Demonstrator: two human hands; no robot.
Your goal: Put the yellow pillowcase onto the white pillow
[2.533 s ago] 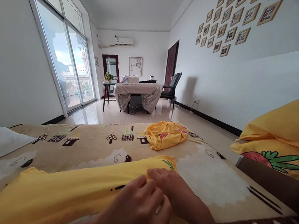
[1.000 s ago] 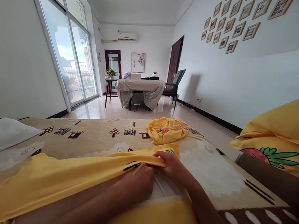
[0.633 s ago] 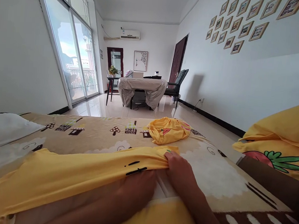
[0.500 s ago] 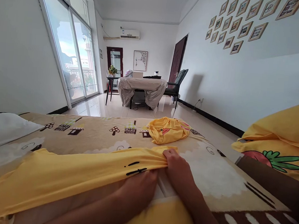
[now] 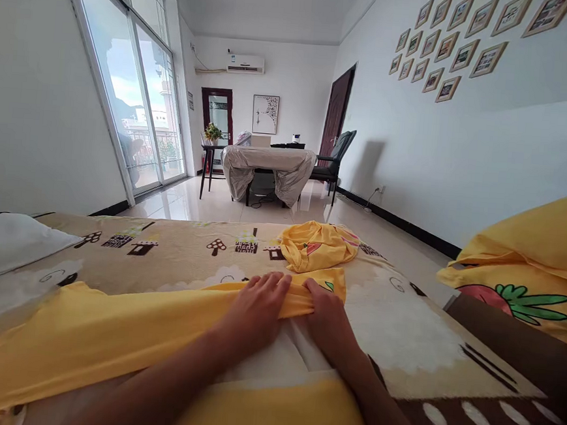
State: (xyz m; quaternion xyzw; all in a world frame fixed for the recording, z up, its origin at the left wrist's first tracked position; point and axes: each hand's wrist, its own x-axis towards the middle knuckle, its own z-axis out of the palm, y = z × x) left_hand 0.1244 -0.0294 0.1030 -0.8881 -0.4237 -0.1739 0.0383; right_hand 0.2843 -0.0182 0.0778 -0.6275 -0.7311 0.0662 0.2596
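A long piece of yellow printed cloth (image 5: 137, 325), which looks like a garment, lies stretched across the bed from the lower left to the middle. My left hand (image 5: 262, 306) rests over its upper edge, fingers curled over the fabric near the right end. Close beside it, my right hand (image 5: 327, 317) grips the same cloth, its fingers closed on the edge. A small green print shows on the end flap past my right hand. Just behind lies a crumpled yellow cloth (image 5: 317, 246), touching or nearly touching that flap. A pale surface shows beneath my wrists.
The bed carries a beige patterned blanket (image 5: 173, 246). A white pillow (image 5: 11, 243) lies at left; a stack of yellow cloth (image 5: 528, 277) with a fruit print stands at right. Beyond the bed are a covered table (image 5: 268, 159) and a black chair (image 5: 336, 161).
My left hand has moved from under the cloth's near edge up onto its top. The cloth's right end has opened out, showing a green print. My right hand has turned slightly and stays on the edge.
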